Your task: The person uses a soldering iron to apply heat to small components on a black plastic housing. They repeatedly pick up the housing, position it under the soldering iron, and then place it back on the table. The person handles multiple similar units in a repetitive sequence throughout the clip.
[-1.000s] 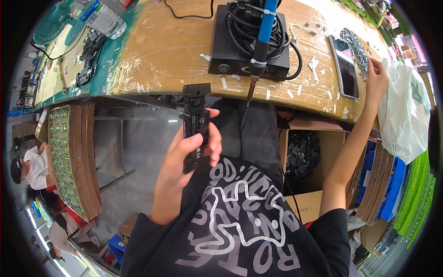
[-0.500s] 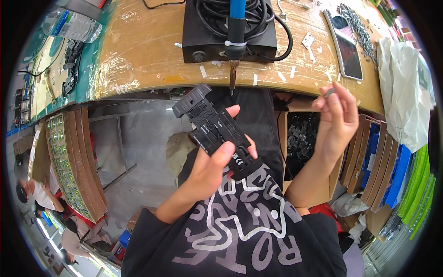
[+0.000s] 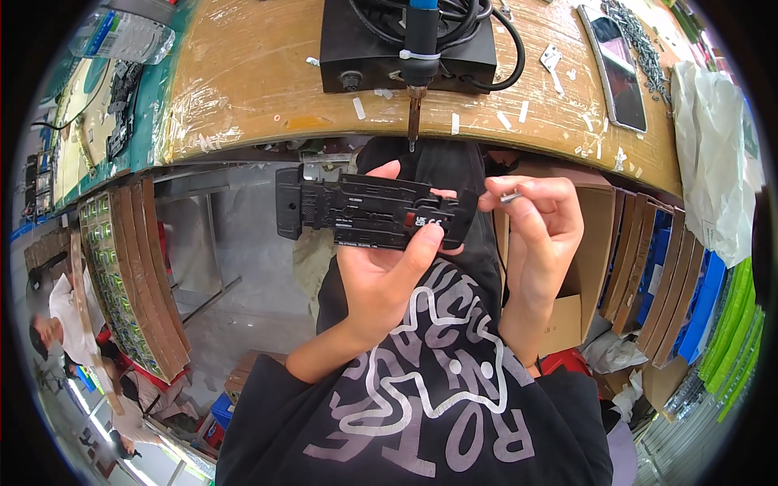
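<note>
My left hand [image 3: 387, 267] grips a long black plastic part [image 3: 356, 212], holding it level in front of my chest, below the bench edge. My right hand [image 3: 536, 225] pinches a small silver screw [image 3: 510, 196] between thumb and fingertips, just to the right of the part's end. An electric screwdriver [image 3: 418, 57] with a blue handle hangs tip down just above the part, its bit pointing at the part's upper edge.
A wooden bench top [image 3: 243, 81] wrapped in tape carries a black box [image 3: 365, 36] with coiled cable, a phone [image 3: 616, 65], a pile of screws [image 3: 640, 32] and a white bag [image 3: 717, 154]. Cardboard boxes [image 3: 600, 243] stand under the bench. Stacked trays [image 3: 121, 283] at left.
My left hand has turned the black part from slanted to level and raised it toward the screwdriver. My right hand has come in from the bench to the part's right end with a screw.
</note>
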Available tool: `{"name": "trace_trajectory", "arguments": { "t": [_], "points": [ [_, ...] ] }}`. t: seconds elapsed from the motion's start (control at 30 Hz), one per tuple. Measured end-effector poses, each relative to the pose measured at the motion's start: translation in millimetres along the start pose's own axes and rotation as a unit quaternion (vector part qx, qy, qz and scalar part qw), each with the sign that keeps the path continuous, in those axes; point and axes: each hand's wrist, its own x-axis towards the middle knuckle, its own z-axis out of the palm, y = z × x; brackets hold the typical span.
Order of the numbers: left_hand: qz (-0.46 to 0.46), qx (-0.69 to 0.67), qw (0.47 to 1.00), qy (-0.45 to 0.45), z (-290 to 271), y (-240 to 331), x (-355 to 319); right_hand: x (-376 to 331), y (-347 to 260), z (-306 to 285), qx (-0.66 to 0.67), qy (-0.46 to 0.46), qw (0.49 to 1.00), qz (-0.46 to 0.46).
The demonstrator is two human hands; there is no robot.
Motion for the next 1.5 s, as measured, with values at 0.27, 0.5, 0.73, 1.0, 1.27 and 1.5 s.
{"name": "trace_trajectory", "arguments": {
  "t": [0.27,0.5,0.73,1.0,1.27,1.5],
  "points": [
    [0.029,-0.083,0.996,0.000,-5,-6,-5,-8,4,13,-0.015,-0.005,1.000,0.017],
    [0.084,-0.096,0.991,-0.030,-7,-9,-5,-7,9,13,0.024,-0.019,0.999,0.041],
    [0.145,-0.054,0.986,-0.060,-11,-15,-2,-8,11,11,0.032,-0.024,0.996,0.079],
    [0.150,0.028,0.985,-0.084,-24,-16,-1,-6,5,13,0.068,-0.028,0.988,0.138],
    [0.225,0.044,0.968,-0.100,-25,-19,2,-8,9,9,0.065,-0.038,0.988,0.138],
    [0.260,0.148,0.937,-0.181,-34,-12,5,-11,7,6,-0.015,-0.101,0.990,0.094]
  ]
}}
